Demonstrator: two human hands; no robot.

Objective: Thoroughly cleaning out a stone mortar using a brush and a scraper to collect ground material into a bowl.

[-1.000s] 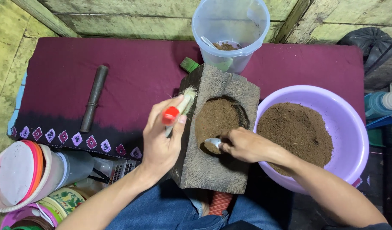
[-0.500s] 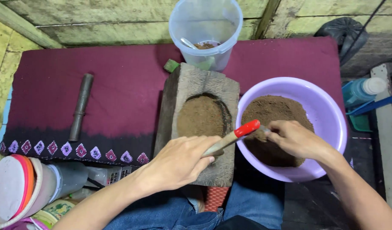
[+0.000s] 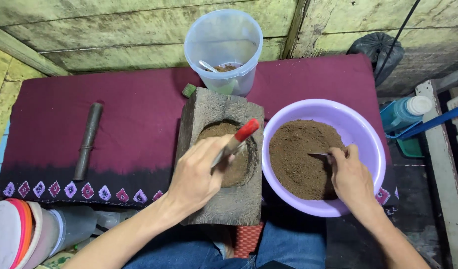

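Brown powder point(image 3: 298, 157) fills the lilac plastic basin point(image 3: 361, 127), and there we see the right hand point(image 3: 352, 178) closed on a metal spoon point(image 3: 319, 155) whose tip rests in the powder. The left hand point(image 3: 195, 177) grips a red-tipped brush point(image 3: 236, 142) over the wooden mould block point(image 3: 224, 199), above its powder-packed hollow point(image 3: 239, 167). Block and basin sit side by side on a maroon cloth point(image 3: 134, 114); behind them stands a clear plastic tub point(image 3: 223, 47), and a dark rod point(image 3: 87, 139) lies well apart to the left.

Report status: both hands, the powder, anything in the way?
Left hand grips red-tipped brush over wooden mould. Right hand holds spoon in brown powder, purple basin. Nothing between basin and mould.
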